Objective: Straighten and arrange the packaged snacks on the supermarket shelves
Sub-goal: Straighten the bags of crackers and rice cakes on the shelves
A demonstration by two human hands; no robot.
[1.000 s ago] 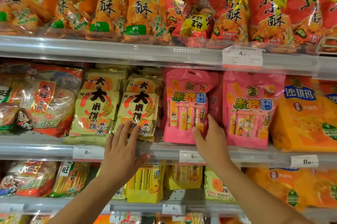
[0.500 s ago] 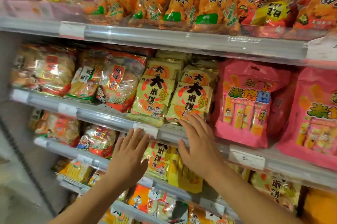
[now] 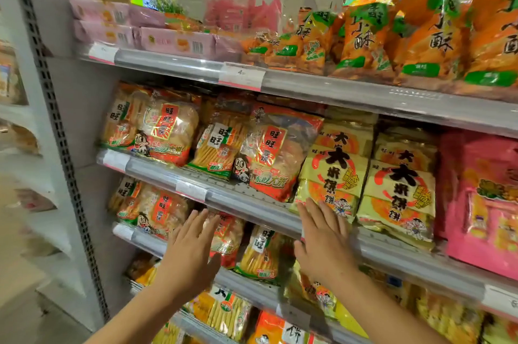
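Note:
Snack bags fill the shelves in the head view. My right hand [image 3: 325, 242] is open with straight fingers, its fingertips at the lower edge of a yellow rice-cracker bag [image 3: 333, 167] on the middle shelf [image 3: 252, 200]. A second yellow bag [image 3: 398, 192] stands to its right. My left hand [image 3: 190, 251] is open, fingers spread, in front of a red and clear rice-cracker bag [image 3: 227, 237] on the shelf below; whether it touches is unclear. A large red and clear bag [image 3: 274, 153] leans left of the yellow bags.
Orange bags [image 3: 426, 44] and pink boxes [image 3: 173, 41] line the top shelf [image 3: 322, 91]. Pink bags [image 3: 485, 203] stand at the far right. A grey perforated upright [image 3: 59, 130] ends the shelving on the left, with an aisle floor beyond it.
My view has swung left along the shelves. My right hand has left the pink bag and come to the yellow bags; my left hand has dropped from the middle shelf edge to the shelf below.

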